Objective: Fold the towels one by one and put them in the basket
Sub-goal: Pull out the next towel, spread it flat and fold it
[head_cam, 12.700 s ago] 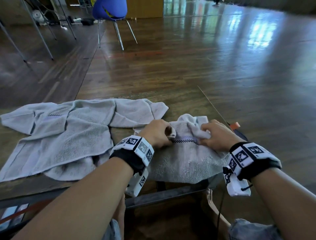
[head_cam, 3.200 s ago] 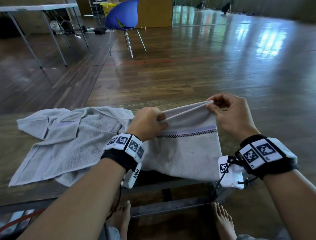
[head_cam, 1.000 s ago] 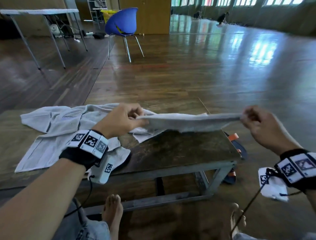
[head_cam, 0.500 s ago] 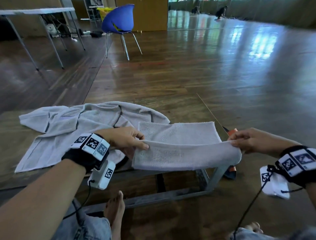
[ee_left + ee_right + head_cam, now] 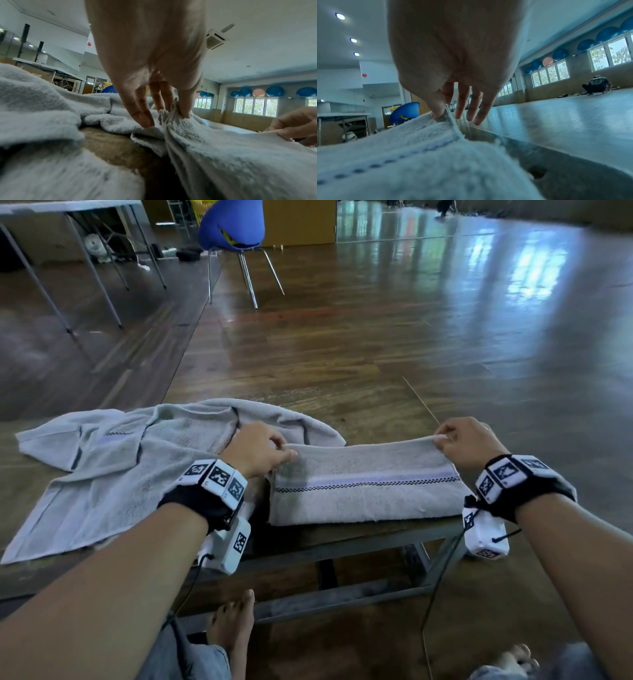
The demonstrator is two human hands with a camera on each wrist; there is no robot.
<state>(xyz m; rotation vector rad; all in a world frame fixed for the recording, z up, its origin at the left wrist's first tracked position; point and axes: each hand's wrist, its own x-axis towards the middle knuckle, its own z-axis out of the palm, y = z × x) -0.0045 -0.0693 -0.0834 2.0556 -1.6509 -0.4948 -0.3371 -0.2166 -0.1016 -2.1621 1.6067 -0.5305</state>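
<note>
Folded towel (image 5: 363,484) is a grey terry strip with a lilac band and a black-and-white checked line running lengthwise; it lies flat on the right half of the low table (image 5: 342,537), near edge roughly along the table's front edge. Left hand (image 5: 255,450) pinches its far-left corner between thumb and fingers; right hand (image 5: 469,441) pinches the far-right corner, thumb on top, other fingers splayed past the towel's end. That far edge is lifted slightly off the table. Second towel (image 5: 102,474) lies unfolded and rumpled on the left half, one lobe reaching behind the folded one. Table's right edge sits just past the right hand, with wooden floor (image 5: 445,337) beyond. Blue chair (image 5: 233,224) stands well off.
</note>
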